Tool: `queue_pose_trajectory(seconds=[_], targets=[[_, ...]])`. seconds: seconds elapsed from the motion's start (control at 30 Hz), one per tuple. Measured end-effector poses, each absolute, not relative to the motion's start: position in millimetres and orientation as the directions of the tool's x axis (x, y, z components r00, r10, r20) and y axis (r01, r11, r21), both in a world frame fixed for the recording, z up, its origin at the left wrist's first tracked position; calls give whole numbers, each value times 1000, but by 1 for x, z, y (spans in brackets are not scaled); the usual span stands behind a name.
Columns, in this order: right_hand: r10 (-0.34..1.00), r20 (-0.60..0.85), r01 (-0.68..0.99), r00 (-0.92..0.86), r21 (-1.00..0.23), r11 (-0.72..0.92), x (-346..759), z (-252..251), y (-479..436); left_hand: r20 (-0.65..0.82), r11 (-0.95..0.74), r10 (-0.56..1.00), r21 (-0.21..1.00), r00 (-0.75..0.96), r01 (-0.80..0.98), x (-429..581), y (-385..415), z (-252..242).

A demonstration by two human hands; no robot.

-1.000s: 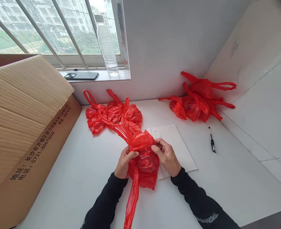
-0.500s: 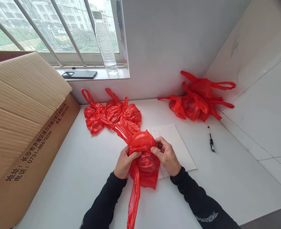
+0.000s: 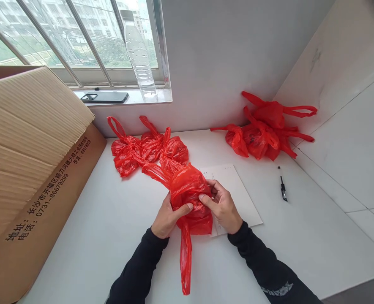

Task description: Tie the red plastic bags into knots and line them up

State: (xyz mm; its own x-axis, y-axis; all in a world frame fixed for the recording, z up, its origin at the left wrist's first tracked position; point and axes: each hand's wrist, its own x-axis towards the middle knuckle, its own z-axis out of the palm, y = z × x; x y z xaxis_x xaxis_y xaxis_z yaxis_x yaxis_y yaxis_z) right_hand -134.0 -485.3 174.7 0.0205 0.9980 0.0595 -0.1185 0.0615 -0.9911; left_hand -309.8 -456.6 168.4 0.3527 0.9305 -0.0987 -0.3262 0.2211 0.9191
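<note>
White counter (image 3: 117, 236): red bag (image 3: 188, 190) between both hands' grip.

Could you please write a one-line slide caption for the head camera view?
Both hands, left hand and right hand, grip a red plastic bag over a white table.

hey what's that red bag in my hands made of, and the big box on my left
Red bag: looks like thin glossy plastic film, since it crinkles, shines and lets light through. Big box: brown corrugated cardboard, matte, with ribbed fluting showing on its flap.
</note>
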Motion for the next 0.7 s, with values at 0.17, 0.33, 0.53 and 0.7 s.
queue_pose_trajectory(seconds=[0.17, 0.33, 0.53, 0.7], targets=[[997, 69, -139, 44, -987, 74, -133, 178, -486, -85, 185, 942, 938, 324, -292, -310, -456, 165], [997, 24, -131, -66, -991, 16, -135, 180, -487, -124, 214, 965, 878, 229, -427, -310, -453, 163], [1000, 22, -144, -17, -989, 19, -135, 176, -487, -115, 233, 955, 861, 273, -453, -309, -457, 178], [998, 19, -161, 62, -987, 29, -131, 178, -486, -57, 197, 946, 883, 318, -427, -309, -455, 175]])
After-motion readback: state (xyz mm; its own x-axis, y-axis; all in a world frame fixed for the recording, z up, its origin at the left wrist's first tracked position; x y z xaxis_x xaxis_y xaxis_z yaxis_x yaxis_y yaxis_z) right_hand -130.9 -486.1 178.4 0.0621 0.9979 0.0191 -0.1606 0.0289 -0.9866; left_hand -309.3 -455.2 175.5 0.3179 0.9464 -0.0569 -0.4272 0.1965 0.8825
